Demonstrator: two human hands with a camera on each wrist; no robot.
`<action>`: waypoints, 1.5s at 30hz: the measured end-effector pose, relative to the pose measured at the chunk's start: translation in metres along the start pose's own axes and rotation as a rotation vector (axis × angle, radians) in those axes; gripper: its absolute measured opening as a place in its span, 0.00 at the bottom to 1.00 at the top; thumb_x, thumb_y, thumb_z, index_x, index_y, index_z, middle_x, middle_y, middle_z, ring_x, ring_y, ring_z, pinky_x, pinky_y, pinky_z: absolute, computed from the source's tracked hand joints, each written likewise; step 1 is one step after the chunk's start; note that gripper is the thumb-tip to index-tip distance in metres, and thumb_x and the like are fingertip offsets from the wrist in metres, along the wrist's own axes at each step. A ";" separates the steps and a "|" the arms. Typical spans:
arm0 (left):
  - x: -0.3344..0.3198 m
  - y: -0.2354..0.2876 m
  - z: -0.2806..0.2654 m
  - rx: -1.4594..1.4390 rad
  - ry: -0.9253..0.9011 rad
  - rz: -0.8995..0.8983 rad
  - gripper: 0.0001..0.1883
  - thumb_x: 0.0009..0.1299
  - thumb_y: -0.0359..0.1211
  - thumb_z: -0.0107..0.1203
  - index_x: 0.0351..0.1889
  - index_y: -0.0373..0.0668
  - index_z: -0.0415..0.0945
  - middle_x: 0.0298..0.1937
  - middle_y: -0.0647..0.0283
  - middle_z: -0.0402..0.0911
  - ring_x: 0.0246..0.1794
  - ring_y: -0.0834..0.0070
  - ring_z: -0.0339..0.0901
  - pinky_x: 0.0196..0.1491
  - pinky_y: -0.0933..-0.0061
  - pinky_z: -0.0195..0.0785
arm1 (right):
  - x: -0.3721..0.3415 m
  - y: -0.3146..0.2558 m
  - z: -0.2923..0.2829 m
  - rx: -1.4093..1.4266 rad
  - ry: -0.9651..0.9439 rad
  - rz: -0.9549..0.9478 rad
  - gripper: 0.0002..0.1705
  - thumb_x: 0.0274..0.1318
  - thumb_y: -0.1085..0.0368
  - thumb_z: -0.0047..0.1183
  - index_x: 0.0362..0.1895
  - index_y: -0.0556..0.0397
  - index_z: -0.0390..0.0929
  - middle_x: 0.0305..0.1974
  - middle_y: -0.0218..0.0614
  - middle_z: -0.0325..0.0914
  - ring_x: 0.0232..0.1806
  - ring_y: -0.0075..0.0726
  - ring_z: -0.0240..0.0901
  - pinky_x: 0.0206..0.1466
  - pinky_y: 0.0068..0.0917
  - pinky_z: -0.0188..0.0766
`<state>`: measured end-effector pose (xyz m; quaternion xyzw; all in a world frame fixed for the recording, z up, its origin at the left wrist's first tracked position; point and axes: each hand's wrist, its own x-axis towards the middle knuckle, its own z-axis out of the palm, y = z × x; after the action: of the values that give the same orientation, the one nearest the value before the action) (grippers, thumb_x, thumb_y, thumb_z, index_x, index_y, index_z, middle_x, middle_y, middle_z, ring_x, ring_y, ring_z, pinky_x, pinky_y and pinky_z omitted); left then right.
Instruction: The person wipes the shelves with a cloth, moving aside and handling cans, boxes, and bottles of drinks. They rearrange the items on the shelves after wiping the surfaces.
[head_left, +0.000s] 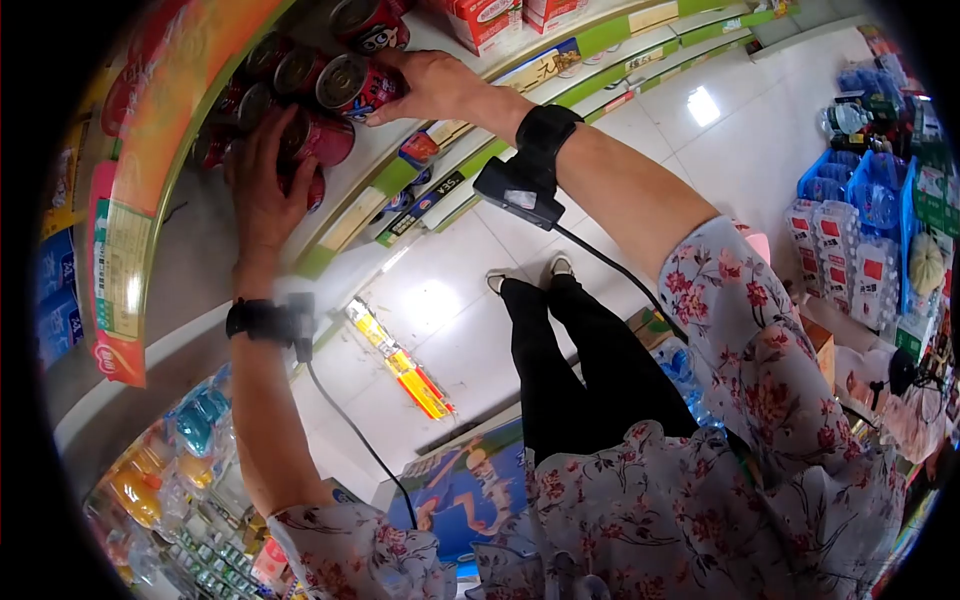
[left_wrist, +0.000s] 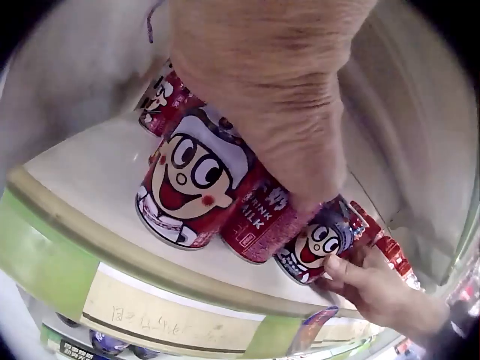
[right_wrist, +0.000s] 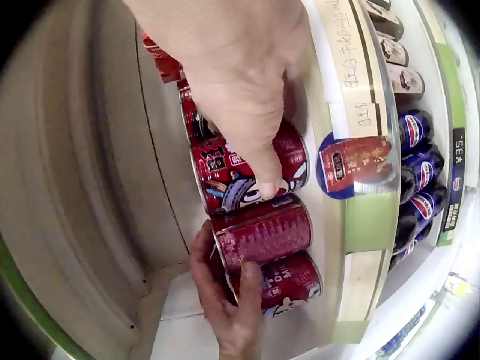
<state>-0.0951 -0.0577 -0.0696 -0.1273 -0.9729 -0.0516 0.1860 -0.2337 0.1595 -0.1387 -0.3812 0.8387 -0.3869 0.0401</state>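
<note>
Red milk cans with a cartoon face stand in a row on the upper shelf. My left hand (head_left: 262,200) is at a pinkish-red can (head_left: 328,138), fingers behind it and thumb at its front. Beside that one is another milk can (left_wrist: 187,180), its cartoon face turned outward. The right hand (head_left: 435,88) grips a neighbouring can (head_left: 348,88), its thumb across the printed side in the right wrist view. The backs of both hands hide part of the cans in the wrist views.
More cans (head_left: 268,55) stand behind on the shelf, with red boxes (head_left: 485,22) to the right. A green price rail (left_wrist: 45,247) edges the shelf; blue-labelled bottles (right_wrist: 420,169) sit a tier below. A curved promotional panel (head_left: 165,150) rises at left. Packed bottles (head_left: 845,250) stand on the floor.
</note>
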 end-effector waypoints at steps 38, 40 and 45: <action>0.003 0.016 -0.005 -0.163 -0.047 -0.175 0.26 0.65 0.37 0.55 0.62 0.45 0.67 0.61 0.52 0.69 0.62 0.52 0.65 0.64 0.56 0.56 | -0.088 0.047 -0.110 -0.820 0.181 -0.056 0.25 0.54 0.44 0.53 0.43 0.52 0.80 0.40 0.33 0.78 0.48 0.37 0.69 0.60 0.42 0.57; 0.003 0.016 -0.006 -0.150 -0.031 -0.153 0.26 0.65 0.36 0.55 0.62 0.45 0.67 0.61 0.52 0.69 0.62 0.52 0.65 0.64 0.56 0.56 | -0.082 0.049 -0.114 -0.886 0.120 -0.087 0.18 0.55 0.52 0.53 0.37 0.54 0.79 0.36 0.36 0.79 0.45 0.39 0.71 0.57 0.39 0.60; 0.005 0.020 -0.012 -0.162 -0.025 -0.163 0.26 0.63 0.35 0.56 0.62 0.47 0.67 0.60 0.52 0.70 0.61 0.52 0.66 0.63 0.55 0.58 | -0.065 0.036 -0.106 -0.855 0.010 0.005 0.07 0.46 0.67 0.51 0.30 0.55 0.76 0.31 0.38 0.79 0.42 0.42 0.74 0.52 0.34 0.64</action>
<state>-0.0900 -0.0390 -0.0557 -0.0632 -0.9748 -0.1436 0.1583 -0.2483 0.2834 -0.1035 -0.3595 0.9247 -0.0062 -0.1248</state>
